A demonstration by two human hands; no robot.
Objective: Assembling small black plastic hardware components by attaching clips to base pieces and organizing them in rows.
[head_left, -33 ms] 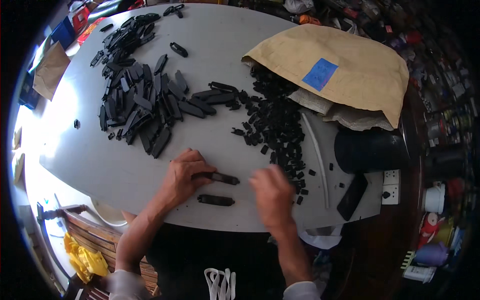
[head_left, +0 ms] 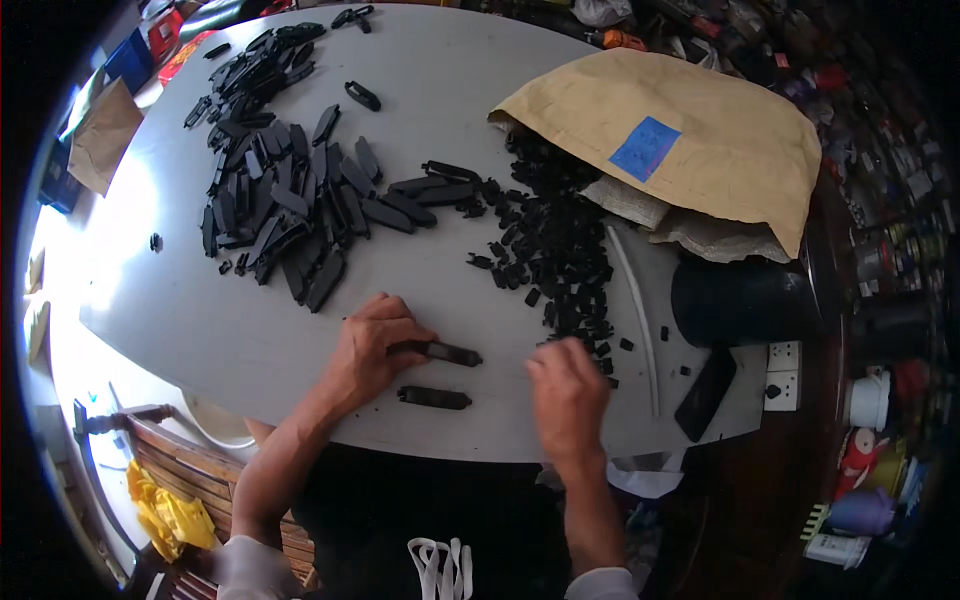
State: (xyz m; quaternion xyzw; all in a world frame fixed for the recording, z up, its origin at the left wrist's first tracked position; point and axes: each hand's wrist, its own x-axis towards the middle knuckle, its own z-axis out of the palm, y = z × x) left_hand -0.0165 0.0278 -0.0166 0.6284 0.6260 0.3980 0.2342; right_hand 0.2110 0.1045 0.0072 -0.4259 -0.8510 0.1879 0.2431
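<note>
My left hand [head_left: 380,340] pinches one end of a long, narrow black plastic casing [head_left: 455,353], held level over the table. Just below it, nearer to me, lies a second black casing [head_left: 434,398]. To the right is my right hand [head_left: 570,385], slightly blurred, its fingers curled together; whatever they may hold is hidden. Its fingertips are close to the lower end of a heap of small black plastic pieces [head_left: 560,245]. Farther left, a big pile of long black casings [head_left: 290,200] spreads over the table.
A brown padded paper bag [head_left: 720,130] with a blue patch lies at the far right of the grey table [head_left: 430,90]. Beside it are a pale curved strip [head_left: 634,310], a black cylinder [head_left: 740,300] and a flat black phone-like slab [head_left: 706,395]. A wooden chair [head_left: 190,475] stands lower left.
My right hand has moved right, away from the casing in my left hand and toward the small pieces. My left hand keeps its hold. The whole view has shifted slightly.
</note>
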